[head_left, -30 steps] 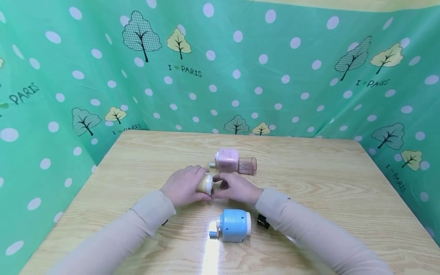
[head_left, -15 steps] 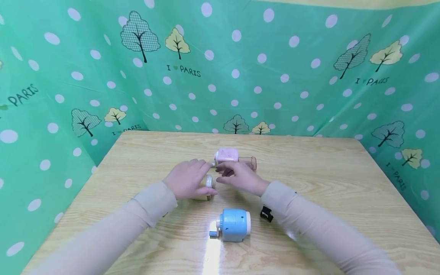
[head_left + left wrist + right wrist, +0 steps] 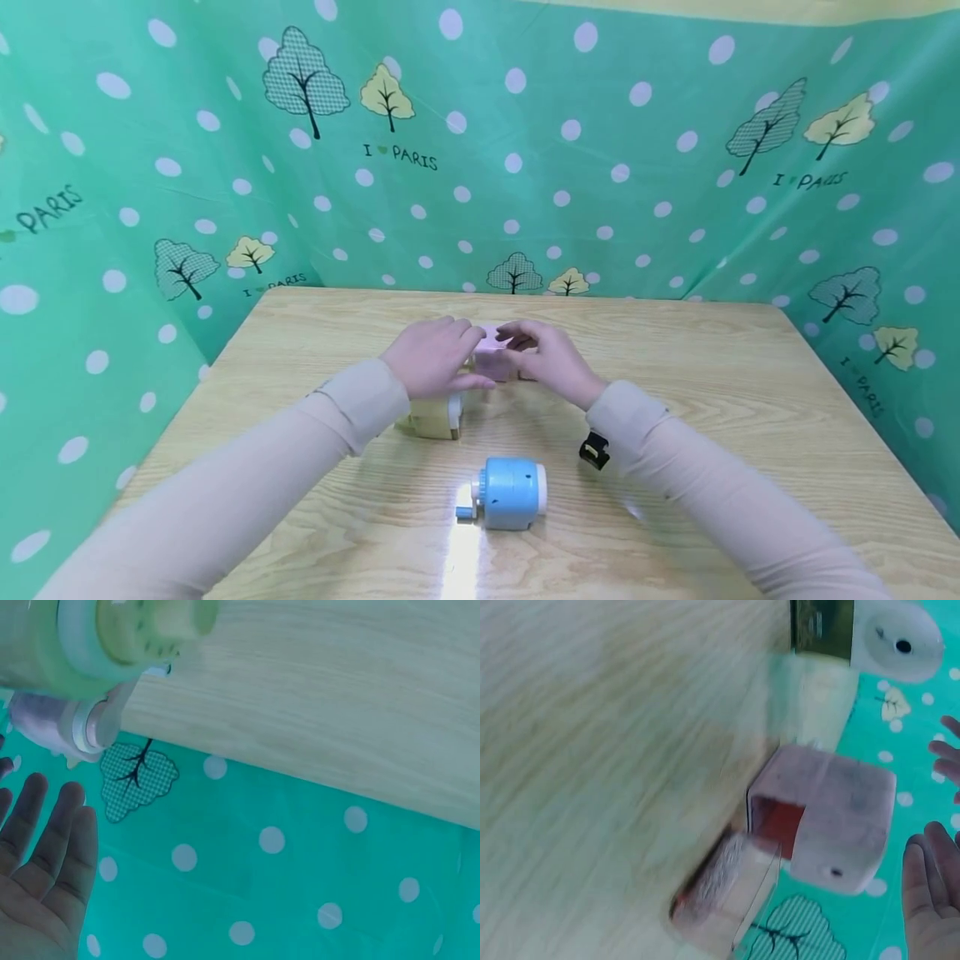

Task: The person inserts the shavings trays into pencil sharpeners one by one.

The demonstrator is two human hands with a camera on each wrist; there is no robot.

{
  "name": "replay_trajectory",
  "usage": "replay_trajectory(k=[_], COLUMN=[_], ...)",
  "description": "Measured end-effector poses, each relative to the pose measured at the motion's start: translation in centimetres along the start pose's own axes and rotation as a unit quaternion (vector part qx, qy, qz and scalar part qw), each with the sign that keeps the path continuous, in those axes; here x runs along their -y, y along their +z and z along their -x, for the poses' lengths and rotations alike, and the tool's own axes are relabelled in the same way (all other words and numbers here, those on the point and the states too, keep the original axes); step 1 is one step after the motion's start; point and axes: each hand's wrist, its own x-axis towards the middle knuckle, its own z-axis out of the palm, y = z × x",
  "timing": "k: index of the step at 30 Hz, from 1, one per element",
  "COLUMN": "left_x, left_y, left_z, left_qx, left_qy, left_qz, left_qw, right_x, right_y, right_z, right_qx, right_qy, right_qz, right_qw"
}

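Observation:
A pink crank pencil sharpener (image 3: 491,363) lies at the middle back of the table, partly covered by both hands in the head view. In the right wrist view its clear shavings drawer (image 3: 724,892) sticks out of the body, with shavings inside. My left hand (image 3: 433,358) hovers by its crank end, fingers extended. At the drawer end is my right hand (image 3: 553,363), fingers loosely bent and spread, holding nothing. Just below the left hand stands a yellow pencil sharpener (image 3: 435,417), its crank side hidden by the hand and sleeve.
Closer to the front a blue crank pencil sharpener (image 3: 512,493) rests on the wooden table (image 3: 712,383). A black wrist device (image 3: 595,450) hangs under the right sleeve. Behind the table's back edge hangs a green dotted curtain (image 3: 637,167).
My left hand has let go of the yellow sharpener and moved up and right to the pink one. The right hand has also moved away from the yellow sharpener, up to the pink one.

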Motion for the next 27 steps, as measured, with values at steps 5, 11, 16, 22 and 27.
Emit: replay_trajectory(k=[5, 11, 16, 22, 27], left_x=[-0.1, -0.2, -0.2, -0.1, -0.2], left_y=[0.0, -0.1, -0.1, 0.9, 1.8], left_z=[-1.4, -2.7, -3.6, -4.6, -5.5], left_qx=[0.01, 0.013, 0.021, 0.045, 0.059], left_qy=[0.006, 0.001, 0.003, -0.009, -0.024], left_qz=[-0.013, -0.018, -0.023, -0.029, -0.023], left_qw=[0.9998, 0.9997, 0.9995, 0.9985, 0.9977], right_x=[-0.7, -1.9, -3.2, -5.1, -6.5], right_y=[-1.2, -2.3, -2.9, -3.4, -3.6], right_z=[-0.1, -0.3, -0.4, -0.6, -0.3], right_qx=[-0.023, -0.037, -0.037, -0.01, 0.024], right_qy=[0.014, 0.025, 0.025, 0.055, 0.096], right_qz=[0.025, 0.052, 0.074, 0.101, 0.109], right_qw=[0.999, 0.998, 0.996, 0.993, 0.989])
